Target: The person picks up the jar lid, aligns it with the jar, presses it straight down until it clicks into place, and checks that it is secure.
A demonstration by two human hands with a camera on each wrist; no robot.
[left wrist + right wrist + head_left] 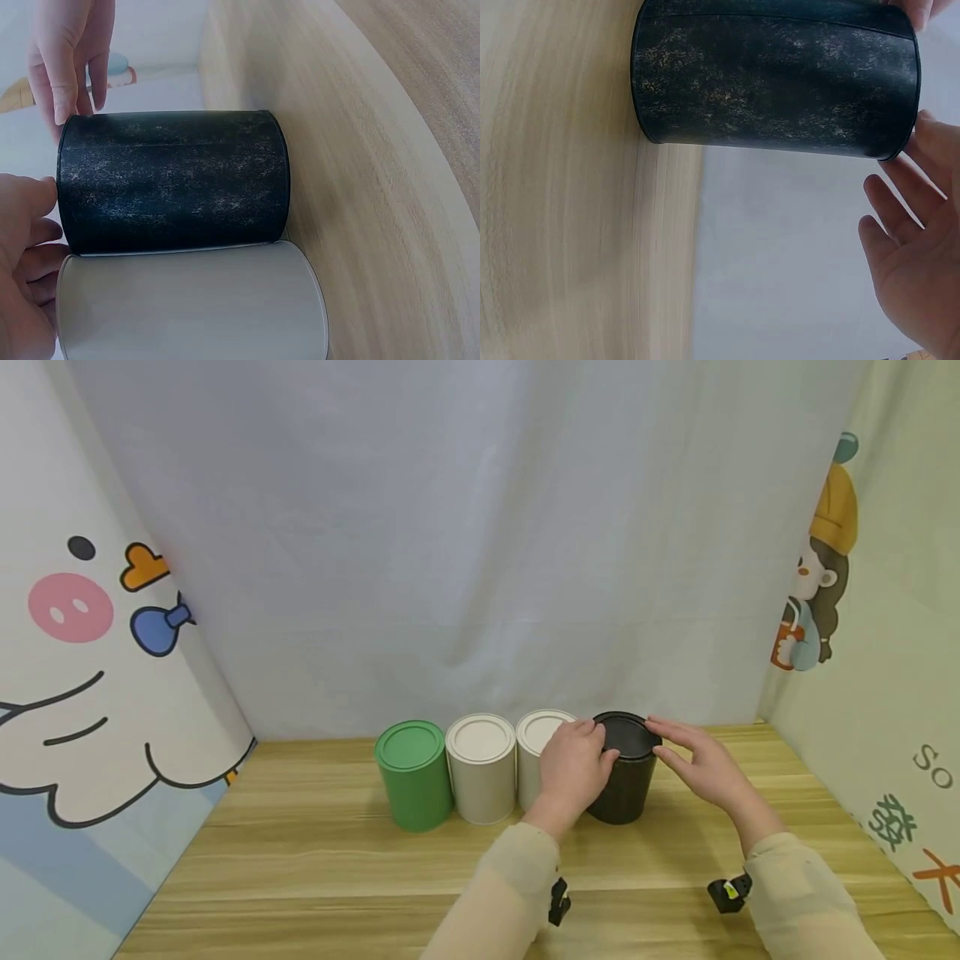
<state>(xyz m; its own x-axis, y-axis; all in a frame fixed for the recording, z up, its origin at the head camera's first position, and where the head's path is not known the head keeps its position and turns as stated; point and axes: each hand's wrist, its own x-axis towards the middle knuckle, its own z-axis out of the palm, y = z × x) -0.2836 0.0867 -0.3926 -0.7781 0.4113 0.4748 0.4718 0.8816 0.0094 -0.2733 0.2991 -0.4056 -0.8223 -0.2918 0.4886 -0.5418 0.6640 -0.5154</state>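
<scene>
A black lidded can (622,789) stands upright at the right end of a row of cans. At the left edge of its lid is my left hand (573,764), which overlaps the neighbouring white can (529,777) in the head view. Its thumb (41,196) is right at the black rim, with the other fingers loosely bent behind. On the opposite side, my right hand (705,767) has its fingertips at the lid's right edge. The right wrist view shows this hand (922,225) with fingers spread and extended, some of them beside the rim.
Left of these stand another white can (483,789) and a green can (415,789), side by side. The row is near the back of the wooden table (315,860), before a pale cloth (420,543). Printed panels (900,693) flank the table.
</scene>
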